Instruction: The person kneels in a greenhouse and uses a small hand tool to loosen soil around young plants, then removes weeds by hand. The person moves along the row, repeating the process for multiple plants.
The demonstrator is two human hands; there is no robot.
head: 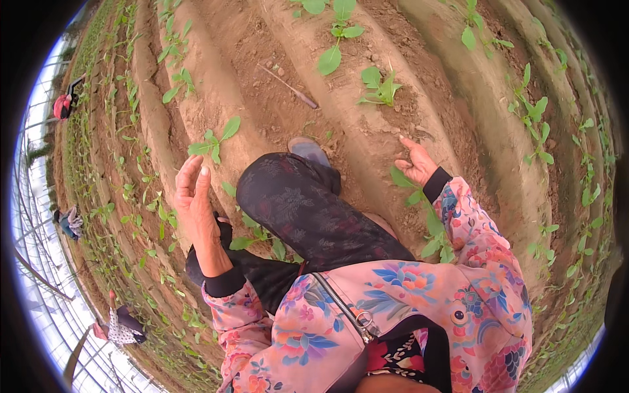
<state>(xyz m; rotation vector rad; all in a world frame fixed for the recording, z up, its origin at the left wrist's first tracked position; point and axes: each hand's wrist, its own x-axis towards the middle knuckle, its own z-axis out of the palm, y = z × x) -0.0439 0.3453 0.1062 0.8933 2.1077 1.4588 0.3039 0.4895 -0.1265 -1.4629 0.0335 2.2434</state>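
Observation:
My left hand (196, 201) is raised beside my bent knee, fingers extended and apart, with nothing in it. Just beyond its fingertips, a leafy seedling (212, 143) grows on a soil ridge. My right hand (417, 163) is low over the neighbouring ridge (363, 137), its index finger reaching out and the others partly curled. I see nothing held in it. A small leafy seedling (384, 90) stands farther along that ridge, and more green leaves (433, 223) show below my right wrist. In the furrow between lies a thin rod-like hand tool (300, 96) with a dark handle.
My shoe (309, 150) rests in the furrow. Rows of seedlings (535, 115) run along ridges on both sides. At the far left are a person in red (63, 106), another person (70, 223) and a bending person (123, 325), near the greenhouse frame (29, 196).

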